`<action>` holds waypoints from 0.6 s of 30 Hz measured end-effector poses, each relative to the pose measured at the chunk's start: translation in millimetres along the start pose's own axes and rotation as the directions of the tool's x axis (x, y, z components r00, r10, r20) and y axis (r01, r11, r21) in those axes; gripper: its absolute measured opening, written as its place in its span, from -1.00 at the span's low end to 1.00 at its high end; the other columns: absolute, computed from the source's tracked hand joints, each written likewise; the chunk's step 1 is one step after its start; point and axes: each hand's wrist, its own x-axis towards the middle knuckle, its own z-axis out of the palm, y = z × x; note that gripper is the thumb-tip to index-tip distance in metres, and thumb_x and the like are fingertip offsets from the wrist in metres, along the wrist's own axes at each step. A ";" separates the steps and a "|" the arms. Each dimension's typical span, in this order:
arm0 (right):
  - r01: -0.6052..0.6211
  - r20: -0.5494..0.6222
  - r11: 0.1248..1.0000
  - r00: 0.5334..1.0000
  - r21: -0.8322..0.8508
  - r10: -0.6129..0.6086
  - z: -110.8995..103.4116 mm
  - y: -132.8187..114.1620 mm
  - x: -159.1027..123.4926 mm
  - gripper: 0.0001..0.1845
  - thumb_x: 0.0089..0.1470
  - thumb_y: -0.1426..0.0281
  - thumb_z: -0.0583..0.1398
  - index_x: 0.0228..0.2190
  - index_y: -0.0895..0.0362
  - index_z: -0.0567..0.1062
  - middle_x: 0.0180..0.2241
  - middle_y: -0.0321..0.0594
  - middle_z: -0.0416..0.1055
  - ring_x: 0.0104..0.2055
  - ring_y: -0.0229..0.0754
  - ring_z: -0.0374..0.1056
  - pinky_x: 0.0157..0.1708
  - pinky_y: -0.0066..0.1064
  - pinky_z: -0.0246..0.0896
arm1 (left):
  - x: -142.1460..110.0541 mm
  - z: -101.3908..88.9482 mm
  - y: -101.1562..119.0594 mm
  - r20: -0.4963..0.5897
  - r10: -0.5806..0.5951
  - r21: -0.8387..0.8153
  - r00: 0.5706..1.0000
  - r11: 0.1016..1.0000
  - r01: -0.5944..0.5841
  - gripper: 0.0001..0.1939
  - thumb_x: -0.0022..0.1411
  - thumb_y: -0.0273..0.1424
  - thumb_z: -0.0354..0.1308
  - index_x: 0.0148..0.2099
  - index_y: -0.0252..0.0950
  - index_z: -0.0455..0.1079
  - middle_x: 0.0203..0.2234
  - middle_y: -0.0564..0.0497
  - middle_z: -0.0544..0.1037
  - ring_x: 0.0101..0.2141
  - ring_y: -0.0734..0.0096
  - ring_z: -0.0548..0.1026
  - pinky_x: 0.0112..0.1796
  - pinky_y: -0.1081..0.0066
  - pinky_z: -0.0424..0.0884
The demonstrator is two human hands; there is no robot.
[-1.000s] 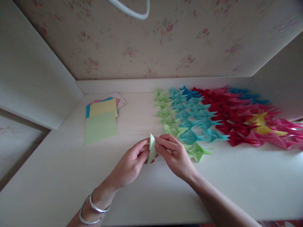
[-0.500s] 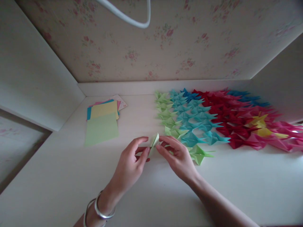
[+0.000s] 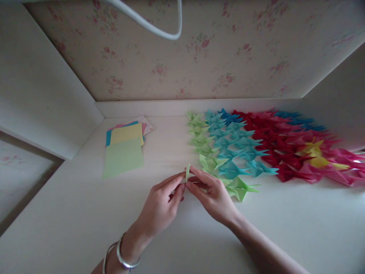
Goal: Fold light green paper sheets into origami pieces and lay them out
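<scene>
Between my two hands stands a small piece of folded light-green paper (image 3: 187,173), seen nearly edge-on as a narrow strip. My left hand (image 3: 165,198) pinches it from the left, with silver bangles (image 3: 123,255) on that wrist. From the other side the fingertips of my right hand (image 3: 212,194) press against the same paper. The lower part of the paper is hidden by my fingers. Just beyond my right hand lies a light-green paper crane (image 3: 239,188), partly covered by the hand.
Rows of folded paper cranes in green, teal (image 3: 230,169), red (image 3: 268,146), pink (image 3: 322,173), yellow (image 3: 315,148) and blue fill the right of the white table (image 3: 159,243). Flat paper sheets, a green one (image 3: 123,158) on top, lie at left. A white cable (image 3: 154,28) hangs above.
The folded paper has turned from a tilted, wider face to a thin upright edge. My left fingers have closed in around it, and both hands have come slightly closer together.
</scene>
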 end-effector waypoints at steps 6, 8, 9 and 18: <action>0.110 -0.035 0.959 0.992 -0.263 -0.123 2.4 -2.0 -5.5 -0.52 0.17 0.47 0.17 0.12 0.03 0.45 -0.21 -0.17 0.62 -0.24 -0.08 0.61 -0.30 -0.34 0.58 | 0.5 1.6 -0.4 -0.002 0.025 0.052 1.000 0.998 -0.025 -0.63 0.40 -0.39 0.06 0.20 -0.15 0.43 0.01 -0.11 0.59 -0.35 0.31 0.62 -0.29 0.38 0.59; 0.114 -0.060 0.948 0.989 -0.297 -0.137 3.7 -0.9 -6.7 -0.53 0.17 0.48 0.15 0.11 0.04 0.46 -0.23 -0.18 0.63 -0.27 -0.09 0.61 -0.36 -0.38 0.57 | -0.3 2.7 -4.4 -0.022 0.058 0.108 0.998 0.993 -0.055 -0.61 0.41 -0.40 0.03 0.24 -0.14 0.39 0.04 -0.12 0.57 -0.32 0.29 0.62 -0.25 0.34 0.58; 0.113 -0.070 0.946 0.988 -0.304 -0.140 4.2 -0.2 -7.0 -0.54 0.17 0.49 0.14 0.10 0.03 0.46 -0.24 -0.19 0.63 -0.29 -0.11 0.61 -0.37 -0.40 0.56 | -0.9 3.2 -6.6 -0.034 0.070 0.132 0.997 0.989 -0.065 -0.60 0.42 -0.40 0.02 0.25 -0.14 0.37 0.06 -0.13 0.56 -0.28 0.25 0.63 -0.23 0.32 0.58; 0.108 -0.164 0.908 0.969 -0.404 -0.187 5.8 4.7 -8.5 -0.62 0.16 0.52 0.12 -0.02 0.04 0.51 -0.28 -0.19 0.62 -0.34 -0.13 0.58 -0.38 -0.40 0.53 | -4.0 5.2 -6.9 -0.026 -0.051 -0.085 0.998 0.995 0.049 -0.54 0.36 -0.30 0.14 0.28 -0.15 0.31 0.29 -0.15 0.30 0.00 0.07 0.56 -0.13 0.24 0.61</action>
